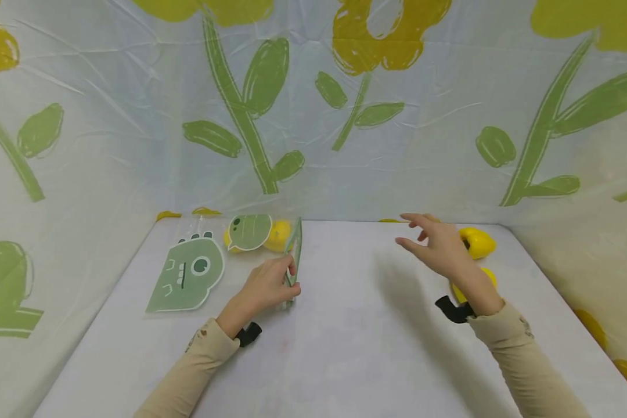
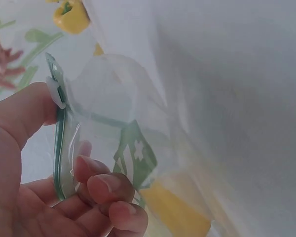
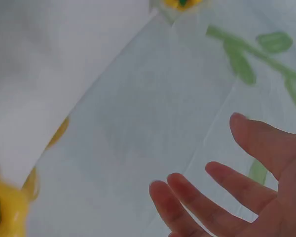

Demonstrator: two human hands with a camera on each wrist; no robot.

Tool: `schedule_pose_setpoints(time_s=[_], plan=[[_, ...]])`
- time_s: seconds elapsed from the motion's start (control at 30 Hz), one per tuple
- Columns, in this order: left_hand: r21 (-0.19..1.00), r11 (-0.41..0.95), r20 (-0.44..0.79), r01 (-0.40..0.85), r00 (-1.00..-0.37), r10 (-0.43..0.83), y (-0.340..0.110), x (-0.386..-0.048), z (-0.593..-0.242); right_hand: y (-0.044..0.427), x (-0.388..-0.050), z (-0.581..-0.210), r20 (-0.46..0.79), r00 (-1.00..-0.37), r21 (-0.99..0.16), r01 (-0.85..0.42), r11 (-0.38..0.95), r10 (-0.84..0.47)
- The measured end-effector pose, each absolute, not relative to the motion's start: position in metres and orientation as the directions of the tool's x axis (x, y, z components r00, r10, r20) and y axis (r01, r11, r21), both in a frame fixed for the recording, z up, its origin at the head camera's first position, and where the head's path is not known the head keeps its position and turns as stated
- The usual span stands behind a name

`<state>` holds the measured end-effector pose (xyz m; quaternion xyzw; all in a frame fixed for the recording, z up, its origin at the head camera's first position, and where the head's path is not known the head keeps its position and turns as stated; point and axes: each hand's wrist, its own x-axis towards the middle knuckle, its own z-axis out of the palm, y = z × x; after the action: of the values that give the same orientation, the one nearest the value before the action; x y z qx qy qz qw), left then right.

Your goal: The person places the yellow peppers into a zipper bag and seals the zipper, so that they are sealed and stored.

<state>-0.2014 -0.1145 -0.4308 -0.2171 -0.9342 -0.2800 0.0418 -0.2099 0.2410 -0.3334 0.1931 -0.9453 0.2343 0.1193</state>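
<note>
My left hand (image 1: 269,284) pinches the green zip edge of a clear zip bag (image 1: 298,238) printed with a green cartoon. In the left wrist view the thumb lies by the white slider (image 2: 55,92), with the other fingers curled at the edge. Something yellow (image 1: 279,234) shows inside the bag, partly behind the print; its kind is unclear. My right hand (image 1: 431,247) hovers over the table, fingers spread and holding nothing. Close beside it is a yellow bell pepper (image 1: 479,242). Another yellow item (image 1: 490,277) is partly hidden behind the right wrist.
Left of the held bag, a second clear bag (image 1: 188,273) with a green monster print lies flat on the white table (image 1: 339,348). A flower-patterned sheet (image 1: 313,174) hangs behind the table and at both sides.
</note>
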Motion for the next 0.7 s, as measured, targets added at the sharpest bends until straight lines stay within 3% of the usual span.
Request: schedule_pose_setpoints(time_s=[0.17, 0.33, 0.5, 0.7], plan=[[0.507, 0.751, 0.195, 0.423, -0.905, 0.378, -0.113, -0.201, -0.431, 0.305, -0.197, -0.339, 0.283, -0.948, -0.320, -0.237, 0.917, -0.146], [0.501, 0.761, 0.186, 0.411, -0.911, 0.369, -0.113, -0.201, -0.433, 0.349, -0.186, -0.359, 0.067, -0.998, -0.228, -0.006, 0.974, 0.009], [0.501, 0.764, 0.182, 0.408, -0.912, 0.368, -0.113, -0.200, -0.434, 0.366, -0.180, -0.382, -0.151, -0.986, -0.230, 0.109, 0.967, 0.076], [0.501, 0.766, 0.171, 0.404, -0.913, 0.370, -0.113, -0.201, -0.433, 0.365, -0.179, -0.395, -0.214, -0.969, -0.269, 0.181, 0.946, 0.124]])
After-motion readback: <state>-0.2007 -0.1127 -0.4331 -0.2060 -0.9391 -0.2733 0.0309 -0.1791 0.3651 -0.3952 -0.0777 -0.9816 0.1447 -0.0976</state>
